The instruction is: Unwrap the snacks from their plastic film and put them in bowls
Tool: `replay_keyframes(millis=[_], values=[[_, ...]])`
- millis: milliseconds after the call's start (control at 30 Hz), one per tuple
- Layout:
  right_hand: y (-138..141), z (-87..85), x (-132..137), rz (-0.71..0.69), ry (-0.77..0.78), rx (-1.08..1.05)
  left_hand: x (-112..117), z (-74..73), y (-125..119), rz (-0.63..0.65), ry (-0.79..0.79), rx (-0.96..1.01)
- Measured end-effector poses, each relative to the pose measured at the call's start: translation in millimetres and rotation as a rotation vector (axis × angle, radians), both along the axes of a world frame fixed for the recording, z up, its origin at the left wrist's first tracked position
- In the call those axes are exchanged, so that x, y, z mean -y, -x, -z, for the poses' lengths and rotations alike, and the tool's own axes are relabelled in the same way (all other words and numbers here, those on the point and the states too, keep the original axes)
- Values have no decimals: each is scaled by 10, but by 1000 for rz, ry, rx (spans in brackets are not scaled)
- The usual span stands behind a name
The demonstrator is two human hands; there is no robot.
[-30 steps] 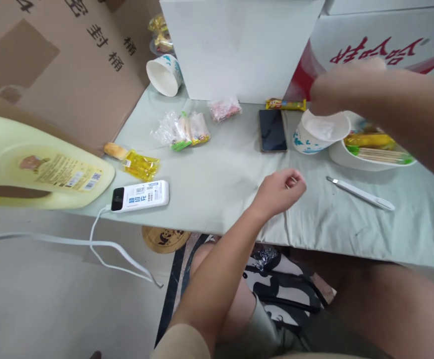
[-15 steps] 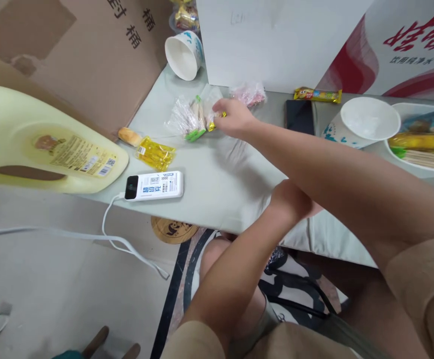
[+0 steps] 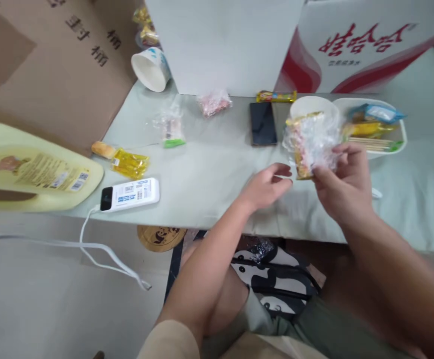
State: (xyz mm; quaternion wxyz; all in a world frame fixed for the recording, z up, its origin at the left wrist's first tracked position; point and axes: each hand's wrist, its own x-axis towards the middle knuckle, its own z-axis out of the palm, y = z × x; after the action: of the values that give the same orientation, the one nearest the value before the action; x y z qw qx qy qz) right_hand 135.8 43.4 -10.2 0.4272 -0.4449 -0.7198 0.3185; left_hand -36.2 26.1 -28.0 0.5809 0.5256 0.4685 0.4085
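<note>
— What just changed over there?

— The right hand (image 3: 346, 187) was reaching into that heap of packets half a second ago. Now it's back on this side of the desk (image 3: 217, 164), thumb and fingers pinching a crumpled yellow-edged wrapper (image 3: 304, 154).

— Where exactly is the wrapper?

— Just ahead of the right grip, held up above the desk. It covers part of the paper cup (image 3: 312, 104) beyond. The snack bowl (image 3: 404, 137) sits ahead and a little right of that grip.

— And the left hand (image 3: 263, 189)?

— Left of the right grip, just beside the wrapper. Its fingers are parted, and I see nothing between them.

— What's left of the heap?

— A clear packet (image 3: 172, 132) with a green end, well off to the left of both grips.

— Meaning what for the work?

— I'd say the wrapper is now separated from the heap, with the left hand unburdened beside it.
</note>
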Motion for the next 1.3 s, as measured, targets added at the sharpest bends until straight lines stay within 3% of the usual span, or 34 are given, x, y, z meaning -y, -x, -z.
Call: replay_keyframes(millis=[67, 133, 200, 300, 500, 633, 800, 967, 1133, 1300], values=[[-168, 178, 167, 65, 120, -140, -11, 7, -82, 86, 7, 160], [-233, 258, 221, 14, 194, -126, -31, 32, -176, 73, 10, 173], [-306, 249, 181, -8, 158, -35, -73, 67, -248, -19, -3, 138], [-548, 178, 49, 133, 54, 61, -162, 107, -257, -112, -21, 72], [-1153, 269, -149, 277, 10, 534, -242, 144, 4, -311, -26, -77], [-1323, 359, -193, 276, 63, 713, -281, 218, 106, -433, -81, -144], [-1213, 206, -186, 208, 126, 560, -367, 283, 3, -504, -232, -287], [-844, 25, -45, -66, 89, 312, -340, 233, -78, -391, -278, -315], [-569, 84, -12, -110, 78, 344, -230, 203, -46, -252, -230, -338], [-534, 178, -69, -72, 82, 487, -208, 227, 35, -198, -151, -266]])
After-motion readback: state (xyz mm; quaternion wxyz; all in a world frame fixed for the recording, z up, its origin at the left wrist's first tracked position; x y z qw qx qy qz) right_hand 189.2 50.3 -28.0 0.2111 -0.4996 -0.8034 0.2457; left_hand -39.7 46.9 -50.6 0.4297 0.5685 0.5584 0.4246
